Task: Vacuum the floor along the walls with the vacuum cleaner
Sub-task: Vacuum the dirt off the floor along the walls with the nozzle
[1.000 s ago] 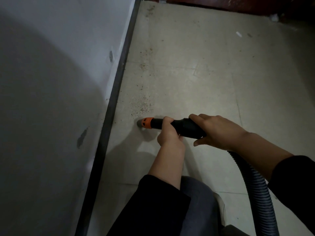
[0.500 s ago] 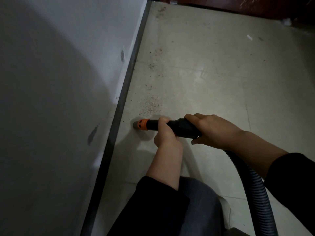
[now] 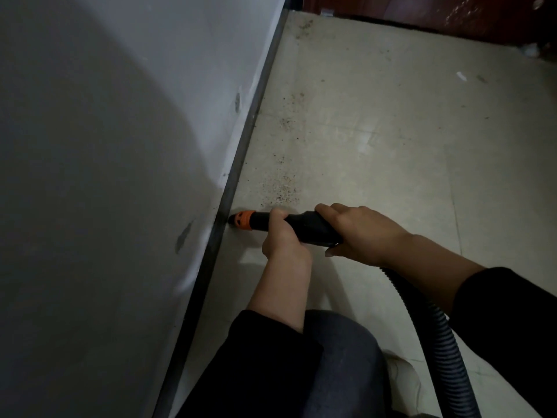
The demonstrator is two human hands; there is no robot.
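Observation:
The vacuum nozzle (image 3: 301, 226) is a black tube with an orange collar (image 3: 244, 220). Its tip touches the dark baseboard (image 3: 241, 146) where the white wall (image 3: 120, 146) meets the pale tiled floor (image 3: 391, 131). My left hand (image 3: 281, 236) grips the tube just behind the orange collar. My right hand (image 3: 358, 233) grips the thicker rear part of the tube. The ribbed grey hose (image 3: 434, 336) runs from under my right hand to the bottom right. Dark crumbs (image 3: 280, 191) lie on the floor just beyond the nozzle, and more specks (image 3: 284, 122) trail along the baseboard.
A dark reddish-brown door or furniture edge (image 3: 437, 13) closes the far end of the floor. A small white scrap (image 3: 461, 76) lies on the tiles at far right. My knee (image 3: 340, 357) in grey trousers is at the bottom centre.
The nozzle has slid left across the floor, from a short way off the wall until its tip meets the baseboard. Both hands keep the same hold.

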